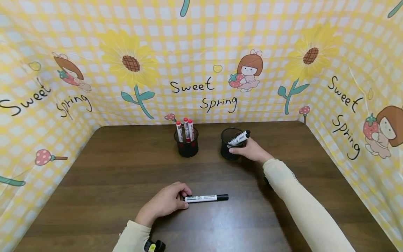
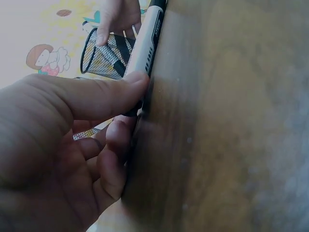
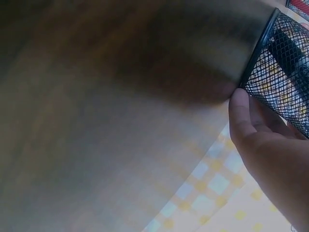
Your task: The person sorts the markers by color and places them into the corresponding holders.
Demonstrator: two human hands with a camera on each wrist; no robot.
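My left hand [image 1: 167,199] pinches the left end of a white marker with a black cap [image 1: 201,198], which lies on the brown table, its cap to the right. The thumb presses on the marker [image 2: 145,46] in the left wrist view. Farther back, my right hand [image 1: 253,150] grips the side of a black mesh pen cup [image 1: 229,153], thumb near the front and the other fingers partly hidden. Black-capped white markers [image 1: 238,138] lean to the right inside that cup; how many is hard to tell. The right wrist view shows fingers [image 3: 240,108] touching the cup's rim [image 3: 260,46].
Left of the gripped cup stands a second black mesh cup [image 1: 188,149] with three red-capped markers [image 1: 186,129]. A yellow checked cloth [image 1: 201,42] with printed flowers and figures encloses the back and sides of the brown table [image 1: 132,164].
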